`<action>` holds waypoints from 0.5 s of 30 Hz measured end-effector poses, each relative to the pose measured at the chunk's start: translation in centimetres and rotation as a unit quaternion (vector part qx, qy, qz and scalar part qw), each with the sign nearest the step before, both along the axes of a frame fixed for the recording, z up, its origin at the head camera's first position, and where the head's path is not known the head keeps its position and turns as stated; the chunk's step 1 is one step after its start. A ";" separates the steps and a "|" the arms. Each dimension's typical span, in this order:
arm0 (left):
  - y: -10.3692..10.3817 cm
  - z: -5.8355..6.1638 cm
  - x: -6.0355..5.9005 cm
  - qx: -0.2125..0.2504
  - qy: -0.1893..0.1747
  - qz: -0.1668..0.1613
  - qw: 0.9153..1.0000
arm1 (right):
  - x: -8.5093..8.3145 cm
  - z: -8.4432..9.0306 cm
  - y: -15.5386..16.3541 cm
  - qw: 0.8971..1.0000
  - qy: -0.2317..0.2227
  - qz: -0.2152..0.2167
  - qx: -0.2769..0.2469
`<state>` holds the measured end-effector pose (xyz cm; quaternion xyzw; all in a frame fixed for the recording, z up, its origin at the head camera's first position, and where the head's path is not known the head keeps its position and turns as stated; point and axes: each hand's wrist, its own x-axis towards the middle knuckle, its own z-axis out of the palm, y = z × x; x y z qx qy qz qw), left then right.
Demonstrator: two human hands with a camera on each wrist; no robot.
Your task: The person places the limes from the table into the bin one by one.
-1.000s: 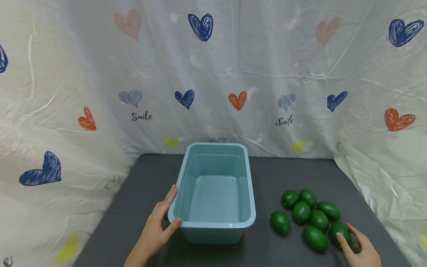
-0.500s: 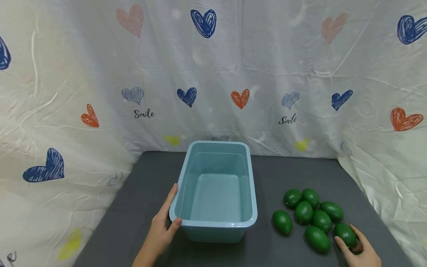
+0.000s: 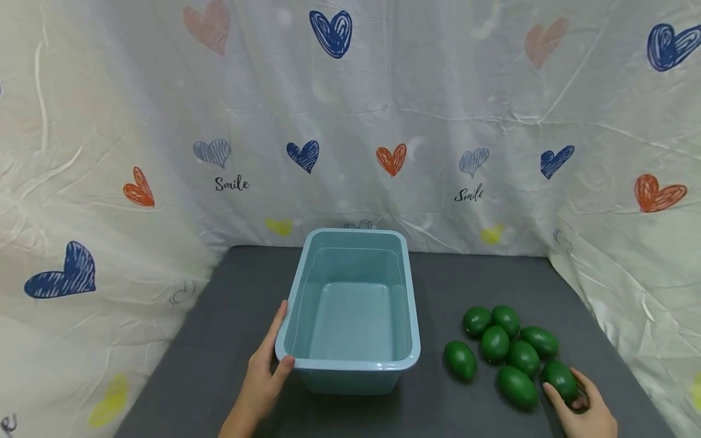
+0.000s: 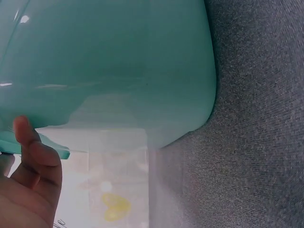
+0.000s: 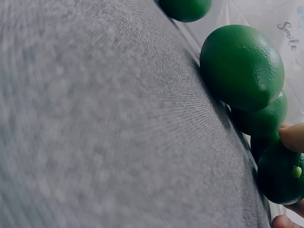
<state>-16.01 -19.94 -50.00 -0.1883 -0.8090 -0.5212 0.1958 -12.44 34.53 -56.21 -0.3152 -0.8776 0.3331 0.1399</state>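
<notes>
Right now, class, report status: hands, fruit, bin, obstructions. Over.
Left hand grips the blue bin corner. Right hand holds the nearest green fruit, on the table. Bin empty, path unobstructed.

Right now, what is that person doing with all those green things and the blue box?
A person sits at a gray table. Their left hand holds the near corner of an empty light blue tub. Their right hand grips one green avocado at the near edge of a pile of seven. The other avocados lie on the table to the right of the tub. None is in the tub.
</notes>
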 end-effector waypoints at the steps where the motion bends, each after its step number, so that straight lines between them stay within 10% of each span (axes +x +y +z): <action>1: -0.1 0.0 0.0 -0.001 -0.001 0.001 1.000 | 0.0 0.0 -0.1 1.000 0.000 0.000 -0.002; 15: 0.0 0.4 0.2 -0.022 -0.020 0.008 1.000 | 0.1 1.5 -0.7 0.997 0.067 -0.041 -0.003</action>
